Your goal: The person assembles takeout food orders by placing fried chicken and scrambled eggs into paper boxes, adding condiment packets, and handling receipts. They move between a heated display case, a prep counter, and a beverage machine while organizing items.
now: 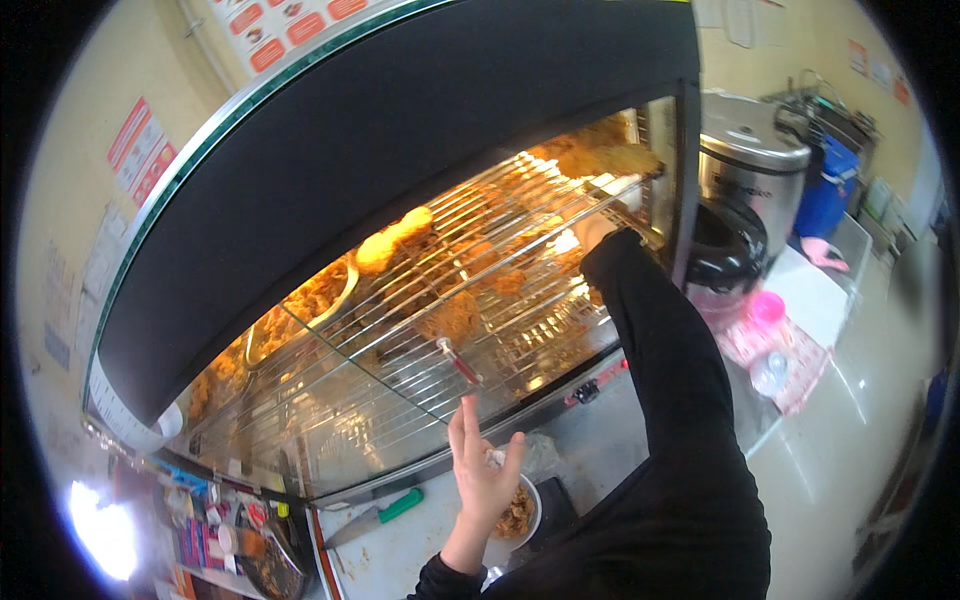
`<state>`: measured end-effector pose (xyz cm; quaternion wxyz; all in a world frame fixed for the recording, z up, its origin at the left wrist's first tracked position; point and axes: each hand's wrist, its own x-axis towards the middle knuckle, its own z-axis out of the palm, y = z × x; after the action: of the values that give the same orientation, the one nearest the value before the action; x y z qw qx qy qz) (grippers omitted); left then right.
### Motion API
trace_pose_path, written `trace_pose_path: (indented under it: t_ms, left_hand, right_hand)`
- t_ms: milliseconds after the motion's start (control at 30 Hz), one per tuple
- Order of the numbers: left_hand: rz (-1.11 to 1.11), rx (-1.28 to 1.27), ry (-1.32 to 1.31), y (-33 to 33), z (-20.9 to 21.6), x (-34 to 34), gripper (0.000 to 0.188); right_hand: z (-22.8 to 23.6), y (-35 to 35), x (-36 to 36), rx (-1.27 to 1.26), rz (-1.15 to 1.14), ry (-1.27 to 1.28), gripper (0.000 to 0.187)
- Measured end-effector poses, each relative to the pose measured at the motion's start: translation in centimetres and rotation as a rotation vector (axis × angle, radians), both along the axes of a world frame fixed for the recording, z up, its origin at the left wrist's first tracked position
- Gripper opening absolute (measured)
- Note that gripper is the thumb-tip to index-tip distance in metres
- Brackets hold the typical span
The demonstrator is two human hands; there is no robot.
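Note:
My right arm reaches deep into a lit glass food warmer (460, 400) with wire racks (480, 225). My right hand (594, 230) is among the racks at the warmer's right end, close to pieces of fried food; its fingers are mostly hidden, so any hold cannot be made out. In front of the warmer my left hand (484, 478) is raised with fingers apart and nothing in it. Below and beside it stands a white bowl (538, 512) of brown fried pieces. Golden fried pieces (395, 240) lie on the upper rack, with more (452, 318) lower down.
A green-handled knife (401, 505) lies on the worktop left of the bowl. A clear plastic bag (541, 456) sits behind the bowl. To the right stand a black-lidded cooker (722, 245), a steel container (752, 140) and a pink cup (767, 308). Far left, a dark pan (270, 572).

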<state>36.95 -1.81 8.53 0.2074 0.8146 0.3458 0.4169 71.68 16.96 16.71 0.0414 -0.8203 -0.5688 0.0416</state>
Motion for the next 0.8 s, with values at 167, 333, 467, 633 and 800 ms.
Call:
trace_pose_path:
  t_ms: [167, 333, 467, 633, 800]
  left_hand:
    - [0.069, 0.015, -0.023, -0.3, -0.9, 2.0, 0.077]
    - [0.225, 0.128, -0.099, 0.4, -1.0, 4.8, 0.073]
    - [0.288, 0.113, -0.174, 1.2, -2.2, 5.4, 0.066]
    - [0.159, -0.117, -0.290, 0.1, -0.7, 7.9, 0.060]
    - [-0.078, 0.014, -0.147, -0.3, -0.4, 14.4, 0.062]
  right_hand:
    - [-1.1, 1.4, 2.2, -0.042, 0.155, -0.008, 0.064]
    - [-0.7, -2.0, 3.0, 0.118, 0.264, -0.039, 0.058]
    - [-1.1, -10.5, -2.1, 0.343, 0.151, 0.017, 0.053]
    - [-2.9, -25.2, -6.1, 0.776, 0.136, 1.587, 0.046]
    - [-5.3, -31.1, -6.4, 0.775, 0.084, 2.359, 0.058]
